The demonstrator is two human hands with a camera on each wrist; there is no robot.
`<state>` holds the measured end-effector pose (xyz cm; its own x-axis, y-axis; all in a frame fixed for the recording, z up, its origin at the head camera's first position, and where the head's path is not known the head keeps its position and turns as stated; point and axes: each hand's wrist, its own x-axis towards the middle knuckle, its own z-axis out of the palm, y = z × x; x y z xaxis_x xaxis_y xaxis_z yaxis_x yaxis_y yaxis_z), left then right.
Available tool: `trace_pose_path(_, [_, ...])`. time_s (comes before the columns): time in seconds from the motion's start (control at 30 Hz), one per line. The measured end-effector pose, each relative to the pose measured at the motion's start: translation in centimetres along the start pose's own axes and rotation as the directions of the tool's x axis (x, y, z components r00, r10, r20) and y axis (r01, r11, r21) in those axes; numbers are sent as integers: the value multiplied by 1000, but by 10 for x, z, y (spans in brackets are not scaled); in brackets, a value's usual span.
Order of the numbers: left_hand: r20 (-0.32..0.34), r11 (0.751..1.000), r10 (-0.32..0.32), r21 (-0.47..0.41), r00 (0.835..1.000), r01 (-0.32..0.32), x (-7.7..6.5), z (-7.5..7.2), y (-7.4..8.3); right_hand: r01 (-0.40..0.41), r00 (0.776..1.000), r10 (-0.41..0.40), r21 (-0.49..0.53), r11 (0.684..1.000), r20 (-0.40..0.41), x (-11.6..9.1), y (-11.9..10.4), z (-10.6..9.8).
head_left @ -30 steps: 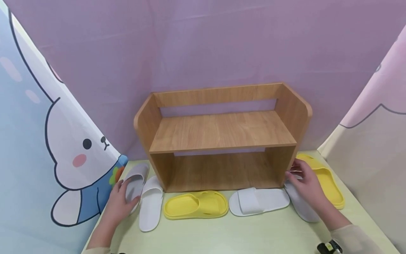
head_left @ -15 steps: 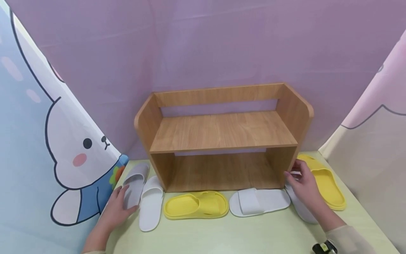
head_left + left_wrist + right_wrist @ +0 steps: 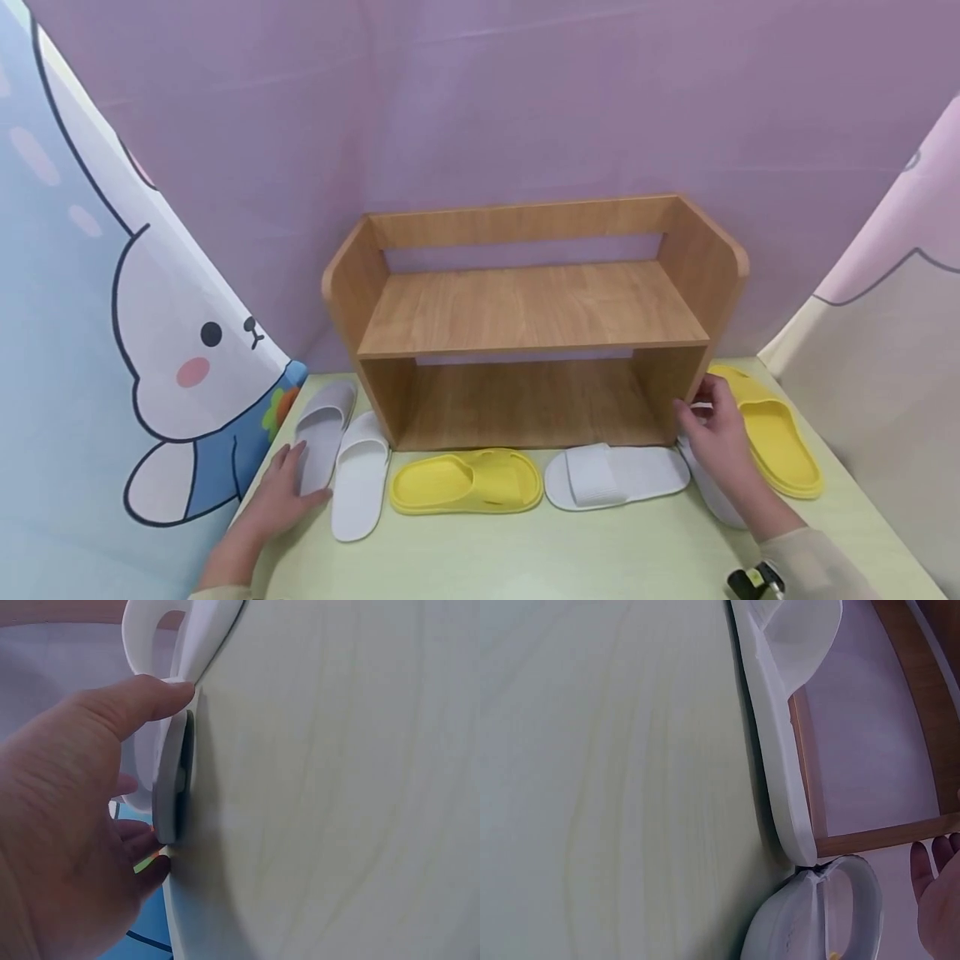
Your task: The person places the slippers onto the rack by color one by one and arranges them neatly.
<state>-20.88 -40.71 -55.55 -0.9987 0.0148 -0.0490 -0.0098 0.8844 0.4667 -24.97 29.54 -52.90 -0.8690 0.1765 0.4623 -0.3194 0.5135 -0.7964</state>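
Note:
My left hand point(image 3: 276, 504) is around the heel end of a grey slipper point(image 3: 321, 446) at the far left. Its fingers lie along the outer side, and the thumb points toward the white slipper point(image 3: 356, 500) beside it. In the left wrist view, the fingertips are right at the grey heel point(image 3: 169, 795). My right hand point(image 3: 723, 437) grips the front edge of the wooden shelf's right side panel point(image 3: 693, 383), thumb in front and fingers outside. Below that hand, another grey slipper point(image 3: 718, 493) is partly hidden. A yellow slipper point(image 3: 780, 446) lies farther right.
The two-tier wooden shelf point(image 3: 532, 308) stands against a purple cloth backdrop. Before it on the pale table point(image 3: 487, 558) lie a yellow slipper point(image 3: 435, 483) and a white slipper point(image 3: 637, 475), both sideways. A rabbit-print cloth point(image 3: 172, 367) hangs along the left edge.
My left hand has slid back along the grey slipper toward its heel, leaving more of the insole showing. The right hand keeps its place at the shelf while its forearm shifts slightly left.

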Motion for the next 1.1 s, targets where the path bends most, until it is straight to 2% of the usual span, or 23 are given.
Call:
trace_pose_path(0.2, [-18, 999, 16, 32, 1000, -16, 3, 4, -5, 11, 1000, -12, -11, 1000, -11, 1, 1, 1])
trace_pose_path(0.47, [-3, 997, -59, 49, 998, 59, 7, 4, -6, -10, 1000, 10, -15, 1000, -12, -1, 1, 1])
trace_pose_path(0.73, [-11, 992, -126, -5, 992, 126, 8, -2, 3, -12, 1000, 12, -10, 1000, -15, -1, -1, 1])
trace_pose_path(0.9, [-31, 986, -168, -18, 985, 167, 10, -4, 2, -24, 1000, 24, -18, 1000, -4, -1, -1, 1])
trace_pose_path(1.1, [-30, 970, -235, -77, 971, 232, 9, -4, 0, -29, 1000, 29, -18, 999, 3, -1, -3, -1])
